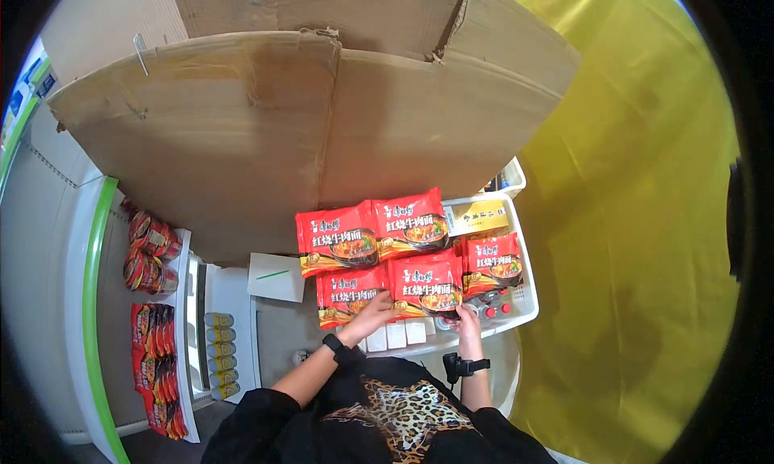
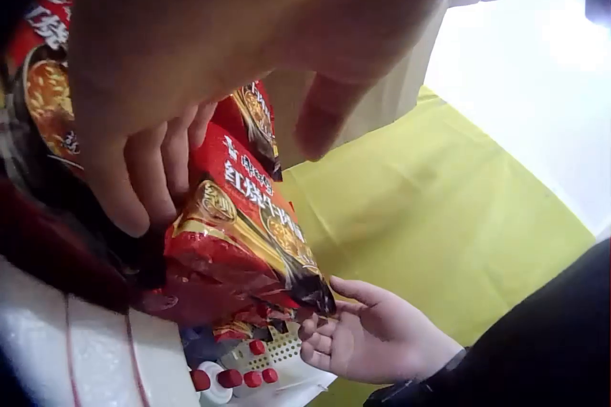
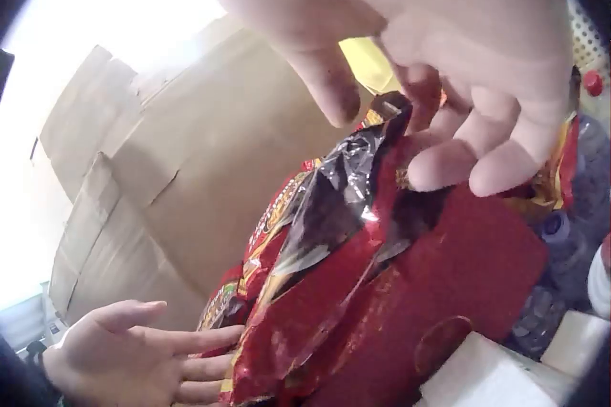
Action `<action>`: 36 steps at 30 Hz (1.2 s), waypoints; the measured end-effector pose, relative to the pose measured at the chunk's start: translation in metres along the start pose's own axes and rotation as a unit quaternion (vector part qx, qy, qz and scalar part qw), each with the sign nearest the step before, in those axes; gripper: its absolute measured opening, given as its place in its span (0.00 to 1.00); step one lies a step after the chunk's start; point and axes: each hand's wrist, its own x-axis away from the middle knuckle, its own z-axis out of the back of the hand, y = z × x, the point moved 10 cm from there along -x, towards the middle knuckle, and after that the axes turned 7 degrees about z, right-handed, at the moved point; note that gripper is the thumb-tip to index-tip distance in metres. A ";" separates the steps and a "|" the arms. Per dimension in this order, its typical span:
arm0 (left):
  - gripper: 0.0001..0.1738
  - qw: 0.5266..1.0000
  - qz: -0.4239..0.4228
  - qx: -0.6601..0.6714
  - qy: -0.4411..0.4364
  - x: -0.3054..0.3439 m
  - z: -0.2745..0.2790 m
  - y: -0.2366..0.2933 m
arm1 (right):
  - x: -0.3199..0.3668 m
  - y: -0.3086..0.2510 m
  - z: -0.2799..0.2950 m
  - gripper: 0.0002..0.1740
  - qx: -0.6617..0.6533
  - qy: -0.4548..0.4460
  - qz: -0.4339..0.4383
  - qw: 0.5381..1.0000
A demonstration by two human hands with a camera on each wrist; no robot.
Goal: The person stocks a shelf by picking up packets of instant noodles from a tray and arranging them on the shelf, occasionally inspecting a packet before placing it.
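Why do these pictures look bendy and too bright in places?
Head view: the long green plastic shelf edge curves, probably lens distortion, and the corners go black; left wrist view: white glare above the yellow cloth; right wrist view: white glare top left, shiny highlights on the red-and-black plastic packet.

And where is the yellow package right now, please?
In the head view, the yellow package lies in the far right corner of the white basket, beyond the rightmost red noodle packet.
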 end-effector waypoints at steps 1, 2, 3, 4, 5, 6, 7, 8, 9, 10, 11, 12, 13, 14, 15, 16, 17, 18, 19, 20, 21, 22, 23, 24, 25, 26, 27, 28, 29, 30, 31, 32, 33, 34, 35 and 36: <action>0.29 0.999 0.045 0.001 0.015 0.000 0.004 -0.009 | 0.001 0.007 -0.001 0.17 0.009 -0.028 -0.016 0.999; 0.27 0.996 0.090 0.003 0.029 0.002 0.009 -0.019 | 0.005 0.005 -0.008 0.16 0.019 -0.056 -0.031 0.998; 0.29 0.996 0.063 -0.066 -0.010 -0.019 0.018 -0.047 | 0.011 0.003 -0.008 0.15 0.019 -0.047 -0.053 0.997; 0.29 0.996 0.062 -0.063 -0.007 -0.015 0.015 -0.043 | 0.013 0.004 -0.006 0.15 0.022 -0.050 -0.053 0.997; 0.26 0.995 0.066 -0.079 0.004 -0.009 0.014 -0.039 | 0.015 0.003 -0.012 0.15 0.015 -0.098 -0.033 0.995; 0.24 0.993 0.071 -0.095 0.017 -0.003 0.015 -0.037 | 0.019 0.001 -0.018 0.16 0.007 -0.147 -0.015 0.989; 0.20 0.993 0.010 -0.111 0.048 -0.009 0.024 -0.047 | 0.024 0.004 -0.020 0.18 -0.010 -0.164 -0.045 0.985; 0.20 0.993 0.011 -0.108 0.055 -0.004 0.024 -0.044 | 0.031 -0.002 -0.023 0.18 -0.008 -0.170 -0.049 0.984; 0.20 0.996 0.030 -0.082 0.034 0.001 0.020 -0.043 | 0.040 -0.012 -0.029 0.19 -0.026 -0.183 -0.051 0.982; 0.19 0.997 0.048 -0.056 0.013 0.005 0.018 -0.044 | 0.043 -0.016 -0.035 0.20 -0.044 -0.196 -0.053 0.978; 0.21 0.995 0.086 -0.044 -0.011 0.008 0.017 -0.052 | 0.042 -0.011 -0.036 0.23 -0.076 -0.218 -0.051 0.972; 0.21 0.996 0.082 -0.038 0.001 0.013 0.021 -0.052 | 0.038 0.004 -0.027 0.25 -0.082 -0.226 -0.062 0.969; 0.22 0.998 0.062 -0.012 0.001 0.021 0.019 -0.047 | 0.044 -0.003 -0.036 0.26 -0.076 -0.242 -0.065 0.965; 0.23 0.999 0.041 0.015 0.005 0.028 0.021 -0.042 | 0.051 -0.011 -0.047 0.27 -0.070 -0.261 -0.070 0.960; 0.24 0.998 0.014 0.055 -0.017 0.033 0.021 -0.036 | 0.054 -0.011 -0.057 0.28 -0.094 -0.284 -0.086 0.950; 0.24 0.998 0.011 0.063 0.008 0.042 0.031 -0.035 | 0.046 0.009 -0.051 0.29 -0.071 -0.295 -0.090 0.949; 0.22 0.999 0.017 0.040 0.024 0.052 0.037 -0.032 | 0.045 0.014 -0.055 0.30 -0.048 -0.308 -0.107 0.944; 0.21 0.999 0.024 0.017 0.038 0.065 0.044 -0.028 | 0.047 0.018 -0.061 0.30 -0.025 -0.319 -0.123 0.939; 0.24 0.999 0.020 0.040 0.010 0.078 0.043 -0.018 | 0.057 0.003 -0.089 0.27 -0.054 -0.347 -0.108 0.930; 0.24 0.998 0.017 0.046 0.030 0.087 0.055 -0.018 | 0.057 0.008 -0.098 0.26 -0.045 -0.373 -0.119 0.919; 0.24 0.999 0.021 0.026 0.038 0.095 0.064 -0.020 | 0.055 0.013 -0.108 0.26 -0.034 -0.393 -0.122 0.911; 0.24 0.999 0.026 0.006 0.045 0.103 0.071 -0.023 | 0.058 0.015 -0.121 0.25 -0.022 -0.411 -0.124 0.903; 0.24 0.998 0.024 0.013 0.057 0.112 0.079 -0.025 | 0.062 0.016 -0.133 0.25 -0.008 -0.426 -0.131 0.895; 0.23 0.995 0.006 0.059 0.074 0.121 0.088 -0.024 | 0.064 0.014 -0.147 0.25 0.007 -0.440 -0.137 0.887; 0.22 0.990 -0.015 0.104 0.089 0.130 0.098 -0.024 | 0.071 0.013 -0.164 0.24 0.015 -0.477 -0.137 0.868; 0.22 0.989 -0.023 0.109 0.095 0.137 0.105 -0.027 | 0.075 0.011 -0.178 0.24 0.021 -0.485 -0.136 0.864; 0.22 0.987 -0.037 0.118 0.106 0.144 0.115 -0.032 | 0.082 0.011 -0.191 0.24 0.046 -0.496 -0.138 0.856; 0.22 0.984 -0.049 0.127 0.117 0.152 0.123 -0.033 | 0.089 0.012 -0.201 0.23 0.070 -0.506 -0.140 0.848; 0.22 0.982 -0.058 0.132 0.121 0.160 0.131 -0.035 | 0.091 0.020 -0.206 0.25 0.087 -0.511 -0.150 0.842; 0.20 0.977 -0.066 0.140 0.145 0.170 0.141 -0.039 | 0.097 0.022 -0.216 0.25 0.094 -0.517 -0.148 0.838; 0.19 0.972 -0.072 0.149 0.168 0.181 0.152 -0.042 | 0.107 0.023 -0.229 0.25 0.088 -0.523 -0.147 0.835; 0.19 0.970 -0.081 0.153 0.173 0.192 0.159 -0.046 | 0.116 0.024 -0.240 0.26 0.082 -0.530 -0.144 0.831; 0.18 0.965 -0.099 0.155 0.185 0.206 0.168 -0.048 | 0.118 0.037 -0.244 0.27 0.085 -0.535 -0.140 0.829; 0.18 0.960 -0.117 0.157 0.198 0.220 0.178 -0.051 | 0.133 0.037 -0.259 0.28 0.076 -0.537 -0.139 0.828; 0.18 0.957 -0.125 0.160 0.205 0.236 0.188 -0.055 | 0.146 0.044 -0.271 0.28 0.081 -0.554 -0.140 0.817; 0.18 0.952 -0.133 0.164 0.220 0.253 0.198 -0.060 | 0.159 0.052 -0.283 0.29 0.086 -0.571 -0.140 0.804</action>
